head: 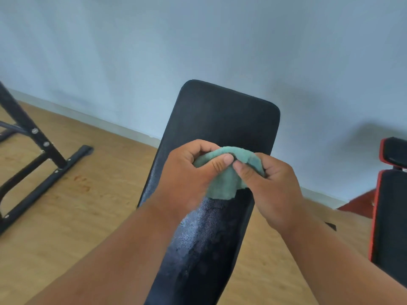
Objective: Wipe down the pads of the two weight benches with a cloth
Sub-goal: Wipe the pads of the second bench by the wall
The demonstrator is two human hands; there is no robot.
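Both your left hand and right hand pinch the teal terry cloth; fold it flat, then wipe the black padded bench beyond them.

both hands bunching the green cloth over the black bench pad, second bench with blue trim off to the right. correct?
Not quite. The trim on the second bench is red, not blue; the head view shows it at the right edge. The rest stands: the left hand and the right hand both grip the green cloth above the black bench pad.
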